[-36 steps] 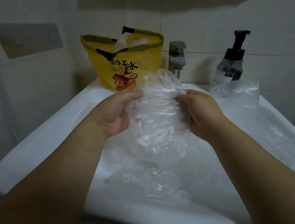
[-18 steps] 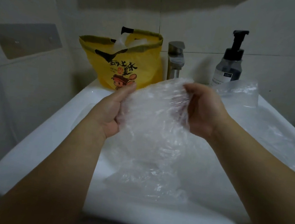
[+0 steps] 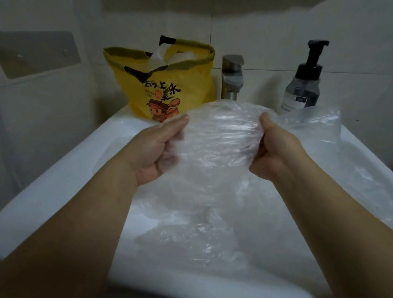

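Observation:
A crumpled clear plastic bag (image 3: pixel 217 146) is stretched between both hands above a white sink (image 3: pixel 52 183). My left hand (image 3: pixel 157 150) grips its left edge, thumb on top and fingers behind the film. My right hand (image 3: pixel 276 151) pinches its right edge, fingers curled into the plastic. The bag's lower part hangs down into the basin. More clear plastic (image 3: pixel 197 241) lies in the basin below.
A yellow printed bag (image 3: pixel 162 89) stands on the sink's back left ledge. A metal faucet (image 3: pixel 231 76) is behind the hands. A pump soap bottle (image 3: pixel 303 87) stands back right, with another clear plastic bag (image 3: pixel 316 123) in front of it. Tiled walls close in on both sides.
Both hands have pulled apart and rolled outward, stretching the clear bag wide between them. The bag's top has flattened and lifted a little toward the faucet.

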`<state>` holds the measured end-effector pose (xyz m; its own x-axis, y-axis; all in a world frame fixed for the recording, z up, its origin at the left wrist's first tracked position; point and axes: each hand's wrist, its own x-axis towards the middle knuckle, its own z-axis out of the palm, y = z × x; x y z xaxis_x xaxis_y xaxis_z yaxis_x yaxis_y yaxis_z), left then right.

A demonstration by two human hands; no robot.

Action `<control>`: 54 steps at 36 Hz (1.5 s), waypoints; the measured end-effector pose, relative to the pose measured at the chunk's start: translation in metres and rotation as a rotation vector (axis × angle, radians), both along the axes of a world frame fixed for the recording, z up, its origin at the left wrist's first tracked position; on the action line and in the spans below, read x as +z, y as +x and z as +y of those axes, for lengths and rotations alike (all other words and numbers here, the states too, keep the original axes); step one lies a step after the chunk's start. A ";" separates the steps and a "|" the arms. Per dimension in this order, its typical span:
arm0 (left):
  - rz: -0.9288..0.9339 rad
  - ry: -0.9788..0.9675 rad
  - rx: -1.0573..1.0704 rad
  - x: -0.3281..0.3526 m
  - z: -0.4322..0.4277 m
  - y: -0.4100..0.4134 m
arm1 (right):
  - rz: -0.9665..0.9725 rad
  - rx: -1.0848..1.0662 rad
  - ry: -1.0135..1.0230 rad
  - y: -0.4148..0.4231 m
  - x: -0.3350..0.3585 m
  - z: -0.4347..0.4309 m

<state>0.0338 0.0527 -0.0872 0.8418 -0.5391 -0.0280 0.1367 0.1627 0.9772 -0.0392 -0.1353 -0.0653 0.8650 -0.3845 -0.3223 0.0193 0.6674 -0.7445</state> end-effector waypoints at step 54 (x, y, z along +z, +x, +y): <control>-0.235 0.017 0.216 0.003 0.007 -0.011 | -0.134 0.006 -0.582 -0.020 0.000 -0.003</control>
